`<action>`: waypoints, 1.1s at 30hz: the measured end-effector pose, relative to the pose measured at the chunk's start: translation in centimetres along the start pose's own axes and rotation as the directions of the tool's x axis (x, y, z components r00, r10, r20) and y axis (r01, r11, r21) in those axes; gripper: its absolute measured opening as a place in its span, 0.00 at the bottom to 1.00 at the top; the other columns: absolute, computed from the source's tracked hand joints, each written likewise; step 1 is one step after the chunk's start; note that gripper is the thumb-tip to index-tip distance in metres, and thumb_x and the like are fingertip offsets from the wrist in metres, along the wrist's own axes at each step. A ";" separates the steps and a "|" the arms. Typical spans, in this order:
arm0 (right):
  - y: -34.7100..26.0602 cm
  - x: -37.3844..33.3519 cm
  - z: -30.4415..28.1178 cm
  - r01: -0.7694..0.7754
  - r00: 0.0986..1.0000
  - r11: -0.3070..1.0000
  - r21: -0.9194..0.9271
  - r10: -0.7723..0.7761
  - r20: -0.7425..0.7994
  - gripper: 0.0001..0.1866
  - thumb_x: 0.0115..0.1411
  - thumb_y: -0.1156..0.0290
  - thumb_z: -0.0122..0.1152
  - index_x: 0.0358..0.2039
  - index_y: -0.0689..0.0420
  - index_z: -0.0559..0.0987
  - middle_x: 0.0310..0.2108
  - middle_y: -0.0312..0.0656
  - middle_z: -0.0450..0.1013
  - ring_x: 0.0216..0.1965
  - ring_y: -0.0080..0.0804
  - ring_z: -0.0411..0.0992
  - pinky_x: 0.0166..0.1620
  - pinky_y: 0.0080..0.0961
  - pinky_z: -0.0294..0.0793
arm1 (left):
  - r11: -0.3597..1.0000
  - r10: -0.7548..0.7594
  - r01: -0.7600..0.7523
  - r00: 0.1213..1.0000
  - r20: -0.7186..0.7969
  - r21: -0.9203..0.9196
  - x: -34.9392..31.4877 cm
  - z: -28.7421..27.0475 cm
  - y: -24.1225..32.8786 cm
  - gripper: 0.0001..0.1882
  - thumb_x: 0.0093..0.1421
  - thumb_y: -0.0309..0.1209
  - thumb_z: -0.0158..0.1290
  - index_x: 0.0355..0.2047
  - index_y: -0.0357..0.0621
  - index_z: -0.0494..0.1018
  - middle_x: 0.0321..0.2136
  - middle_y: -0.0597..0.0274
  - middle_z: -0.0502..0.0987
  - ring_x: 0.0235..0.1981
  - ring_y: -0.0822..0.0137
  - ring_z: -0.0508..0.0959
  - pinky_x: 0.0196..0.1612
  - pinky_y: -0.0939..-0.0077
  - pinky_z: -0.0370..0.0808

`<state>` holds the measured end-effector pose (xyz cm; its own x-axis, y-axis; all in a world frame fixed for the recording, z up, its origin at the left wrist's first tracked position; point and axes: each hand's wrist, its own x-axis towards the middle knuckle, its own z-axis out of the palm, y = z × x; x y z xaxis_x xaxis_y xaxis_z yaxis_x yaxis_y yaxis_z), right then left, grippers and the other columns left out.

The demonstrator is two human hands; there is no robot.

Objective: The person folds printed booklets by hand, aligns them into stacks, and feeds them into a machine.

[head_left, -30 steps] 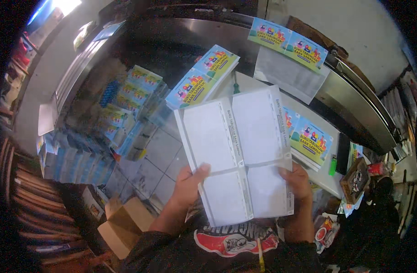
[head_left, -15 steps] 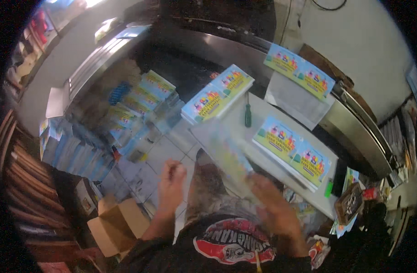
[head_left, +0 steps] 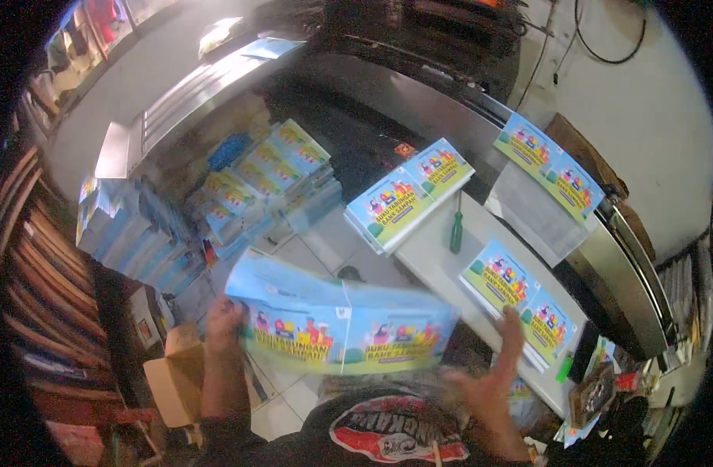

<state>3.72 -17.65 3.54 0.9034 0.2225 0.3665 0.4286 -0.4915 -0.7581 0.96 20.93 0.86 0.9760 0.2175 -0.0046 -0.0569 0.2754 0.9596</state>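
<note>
My left hand (head_left: 225,321) is closed on the left end of a wide printed cover sheet (head_left: 345,331), blue and yellow with cartoon figures. The sheet curves across in front of my body, its ends blurred by motion. By its right end, my right hand (head_left: 489,381) has its fingers spread and nothing in them. Beyond that hand, a stack of matching sheets (head_left: 520,300) lies on the white tabletop (head_left: 430,253). Another thick stack (head_left: 407,194) sits at the table's far left corner, close to a green-handled screwdriver (head_left: 456,233).
More covers (head_left: 551,167) rest over a pale block at the far right. Bundled booklets (head_left: 267,175) are piled on the left, beside grey-blue stacks (head_left: 142,233). An open cardboard box (head_left: 173,373) stands low left. A green object (head_left: 564,367) and a wooden tray (head_left: 592,393) are at right.
The sheet went from my right hand to my left and now spreads wide before me. My right hand has let go and opened. The whole view has shifted slightly.
</note>
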 end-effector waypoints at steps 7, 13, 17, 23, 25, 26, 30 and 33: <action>2.7 9.3 -2.1 -0.552 0.829 0.709 0.438 0.521 0.202 0.40 0.55 0.53 0.60 0.60 0.62 0.55 0.52 0.47 0.64 0.53 0.37 0.62 0.56 0.34 0.60 | 0.952 0.304 -0.295 0.942 0.140 -0.081 15.5 2.9 1.5 0.27 0.55 0.33 0.51 0.54 0.32 0.61 0.47 0.53 0.71 0.49 0.61 0.69 0.53 0.67 0.63; 5.6 27.4 1.8 -0.467 0.875 0.751 0.467 0.468 0.122 0.25 0.58 0.66 0.54 0.54 0.58 0.62 0.44 0.42 0.70 0.46 0.31 0.67 0.47 0.30 0.68 | 0.963 0.148 -0.202 0.950 0.274 0.179 35.5 5.8 0.8 0.23 0.60 0.31 0.46 0.55 0.35 0.61 0.47 0.60 0.70 0.47 0.69 0.67 0.53 0.73 0.61; 10.6 36.4 7.1 -0.445 0.869 0.618 0.648 0.472 0.148 0.21 0.57 0.73 0.52 0.52 0.55 0.65 0.44 0.38 0.70 0.47 0.29 0.66 0.44 0.29 0.69 | 0.954 0.072 -0.147 0.958 0.277 0.263 48.5 5.6 -2.0 0.24 0.61 0.32 0.46 0.56 0.37 0.60 0.49 0.62 0.69 0.48 0.70 0.67 0.53 0.74 0.61; 15.2 39.6 9.1 -0.471 0.862 0.771 0.429 0.505 0.040 0.21 0.54 0.74 0.56 0.50 0.56 0.66 0.42 0.40 0.70 0.42 0.33 0.68 0.44 0.29 0.68 | 0.877 -0.010 -0.115 0.966 0.257 0.467 58.8 8.3 -4.0 0.23 0.60 0.29 0.48 0.56 0.41 0.62 0.49 0.62 0.70 0.49 0.70 0.67 0.53 0.75 0.62; 12.9 38.8 8.8 -0.553 0.721 0.677 0.486 0.681 -0.128 0.21 0.55 0.77 0.54 0.51 0.59 0.66 0.43 0.42 0.70 0.43 0.34 0.68 0.46 0.29 0.66 | 0.865 -0.048 -0.153 0.923 0.382 0.478 59.8 9.9 -4.8 0.23 0.60 0.30 0.49 0.56 0.43 0.63 0.47 0.64 0.71 0.48 0.71 0.68 0.52 0.75 0.64; 12.6 36.7 8.0 -0.510 0.732 0.700 0.499 0.658 -0.177 0.22 0.55 0.77 0.53 0.51 0.60 0.65 0.43 0.41 0.69 0.44 0.33 0.67 0.47 0.29 0.65 | 0.870 -0.041 -0.195 0.886 0.462 0.452 60.0 11.1 -5.2 0.23 0.60 0.30 0.50 0.56 0.43 0.63 0.46 0.64 0.71 0.47 0.71 0.69 0.51 0.75 0.65; 8.8 32.7 4.0 -0.461 0.452 0.617 0.638 0.782 -0.430 0.25 0.56 0.75 0.55 0.54 0.61 0.63 0.47 0.41 0.67 0.47 0.32 0.65 0.50 0.30 0.63 | 0.891 -0.395 0.113 0.669 0.630 0.439 57.7 19.3 -6.6 0.22 0.61 0.30 0.49 0.56 0.43 0.63 0.48 0.63 0.71 0.47 0.71 0.69 0.50 0.75 0.67; 8.7 29.4 1.8 -0.394 0.311 0.700 0.595 0.711 -0.631 0.27 0.54 0.75 0.56 0.55 0.60 0.62 0.48 0.41 0.66 0.47 0.33 0.65 0.51 0.31 0.63 | 0.876 -0.272 -0.211 0.525 0.806 0.433 55.7 23.3 -9.0 0.23 0.62 0.35 0.49 0.56 0.45 0.63 0.44 0.61 0.74 0.45 0.70 0.70 0.48 0.75 0.68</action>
<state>34.04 -13.91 6.74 0.5786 -0.8112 -0.0847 -0.0488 0.0693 -0.9964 60.71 8.79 -1.49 0.6976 -0.7156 -0.0366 -0.1649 -0.2100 0.9637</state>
